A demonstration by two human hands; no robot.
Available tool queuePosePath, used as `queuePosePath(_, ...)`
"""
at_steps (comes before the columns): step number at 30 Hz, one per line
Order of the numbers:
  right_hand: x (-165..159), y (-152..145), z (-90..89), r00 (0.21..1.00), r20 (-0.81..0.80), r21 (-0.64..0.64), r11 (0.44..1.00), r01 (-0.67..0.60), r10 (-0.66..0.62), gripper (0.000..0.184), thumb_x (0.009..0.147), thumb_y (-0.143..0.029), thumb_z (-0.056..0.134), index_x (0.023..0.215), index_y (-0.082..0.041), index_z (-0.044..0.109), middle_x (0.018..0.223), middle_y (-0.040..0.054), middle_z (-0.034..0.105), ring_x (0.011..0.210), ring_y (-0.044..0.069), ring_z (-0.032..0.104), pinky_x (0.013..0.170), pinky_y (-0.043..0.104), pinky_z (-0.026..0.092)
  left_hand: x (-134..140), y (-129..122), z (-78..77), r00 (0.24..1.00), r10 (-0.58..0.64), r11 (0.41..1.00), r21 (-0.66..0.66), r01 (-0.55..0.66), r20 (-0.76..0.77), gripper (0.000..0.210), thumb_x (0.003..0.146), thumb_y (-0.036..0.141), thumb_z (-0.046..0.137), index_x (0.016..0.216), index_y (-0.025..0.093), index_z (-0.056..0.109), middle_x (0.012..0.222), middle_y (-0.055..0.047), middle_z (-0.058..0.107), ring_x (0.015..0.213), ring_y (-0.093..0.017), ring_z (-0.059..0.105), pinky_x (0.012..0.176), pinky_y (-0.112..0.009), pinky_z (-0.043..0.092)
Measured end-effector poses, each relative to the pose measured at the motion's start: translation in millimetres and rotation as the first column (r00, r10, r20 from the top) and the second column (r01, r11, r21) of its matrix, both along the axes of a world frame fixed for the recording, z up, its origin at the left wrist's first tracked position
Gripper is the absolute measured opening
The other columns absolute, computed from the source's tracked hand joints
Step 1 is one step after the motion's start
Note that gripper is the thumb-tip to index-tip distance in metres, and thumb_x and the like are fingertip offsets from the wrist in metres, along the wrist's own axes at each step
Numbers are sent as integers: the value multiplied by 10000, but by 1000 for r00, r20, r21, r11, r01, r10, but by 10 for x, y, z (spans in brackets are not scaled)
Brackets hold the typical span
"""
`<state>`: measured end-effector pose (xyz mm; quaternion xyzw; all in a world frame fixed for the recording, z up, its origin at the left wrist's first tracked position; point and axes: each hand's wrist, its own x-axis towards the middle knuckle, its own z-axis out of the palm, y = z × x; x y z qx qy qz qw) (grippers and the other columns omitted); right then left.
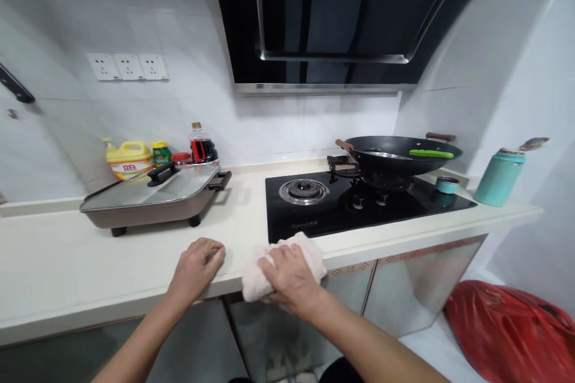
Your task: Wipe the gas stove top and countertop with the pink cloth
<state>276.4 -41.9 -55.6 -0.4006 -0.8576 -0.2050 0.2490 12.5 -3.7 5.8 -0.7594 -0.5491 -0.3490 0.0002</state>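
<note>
Cloth (pixel 257 278) in right fingers (pixel 279 258), left fingers (pixel 216 258) curled

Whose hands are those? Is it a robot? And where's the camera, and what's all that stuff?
No robot here: these are one person's bare hands. The camera is worn on their head, looking forward and down, so you see the kitchen from up there. The right hand holds a pale cloth at the front edge of the counter. The left hand is loosely curled nearby. On the counter are a lidded pan, bottles behind it, a stove with a wok, and a flask.
</note>
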Motion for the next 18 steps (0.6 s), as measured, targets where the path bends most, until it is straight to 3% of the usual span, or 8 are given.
queuePosePath(3,574,-18,-141,995,-44,91,992,90,-86,542,884,-290,723,1396,-244,552,1285,158,647,1141,335,549,1009,549,388,-50,0,-58,1000,28,999,-46,-28,-12,328,867,523,516,850,263,715,974,-81,763,993,-298,684,917,-410,513)
queuePosePath(5,1019,-37,-211,989,-53,123,982,140,-135,543,867,-209,706,1390,-253,565,1292,155,644,1166,334,537,1026,550,367,-50,-27,-66,998,52,997,-47,-54,-35,351,880,536,505,867,263,726,992,-75,772,1007,-298,677,907,-406,502)
queuePosePath(9,1963,-99,-258,977,-3,174,962,210,-212,632,776,-254,803,1367,-193,587,1284,185,641,1159,353,531,987,515,380,10,-73,-33,989,87,993,-65,-96,-119,392,913,535,459,886,265,742,1043,-55,783,1063,-283,666,895,-383,467)
queuePosePath(12,2547,-178,-241,939,17,178,925,336,-344,647,769,-273,818,1366,-174,591,1299,198,627,1181,369,523,994,509,379,48,-96,4,982,107,988,-94,-123,-156,408,919,521,437,911,268,756,1084,-47,789,1109,-281,665,903,-384,455)
queuePosePath(15,2830,-258,-194,887,40,138,882,451,-460,641,770,-289,826,1358,-172,599,1309,200,620,1175,371,524,1012,509,380,75,-113,34,978,117,984,-109,-138,-172,430,934,511,415,942,268,770,1127,-52,787,1148,-294,660,932,-411,446)
queuePosePath(18,2698,-295,-101,840,48,75,840,537,-541,682,733,-323,869,1342,-157,609,1303,214,621,1158,383,526,1019,527,386,105,-114,61,976,119,982,-125,-143,-181,448,944,511,409,979,269,784,1164,-59,782,1173,-314,652,958,-441,442)
